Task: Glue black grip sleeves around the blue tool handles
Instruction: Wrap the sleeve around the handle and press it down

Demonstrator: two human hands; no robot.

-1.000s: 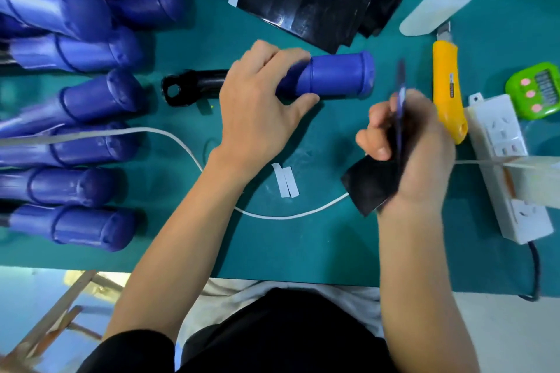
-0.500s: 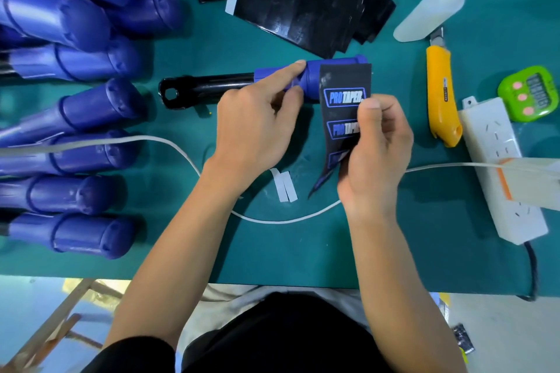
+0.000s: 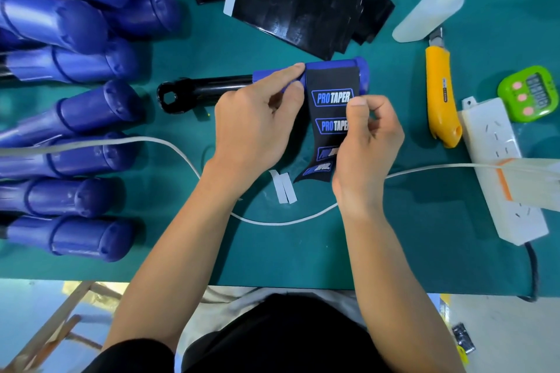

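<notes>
A tool with a black shaft and a blue handle (image 3: 333,64) lies across the middle of the green mat. A black grip sleeve (image 3: 330,106) printed "PRO TAPER" is laid over the handle, its lower end hanging toward me. My left hand (image 3: 257,124) holds the handle at the sleeve's left edge, index finger stretched along the top. My right hand (image 3: 363,145) pinches the sleeve's right edge between thumb and fingers. A stack of black sleeves (image 3: 297,0) with white backing strips lies at the back.
Several blue-handled tools (image 3: 75,112) lie in a row on the left. A yellow utility knife (image 3: 441,91), a white scraper (image 3: 430,18), a green timer (image 3: 531,94) and a white power strip (image 3: 503,172) lie on the right. A white cable (image 3: 181,151) crosses the mat. Two peeled white strips (image 3: 283,186) lie near my wrists.
My right hand brought the sleeve from a crumpled grip up to the handle and laid its top edge over it. My left hand shifted from covering the handle to steadying it at the sleeve's edge.
</notes>
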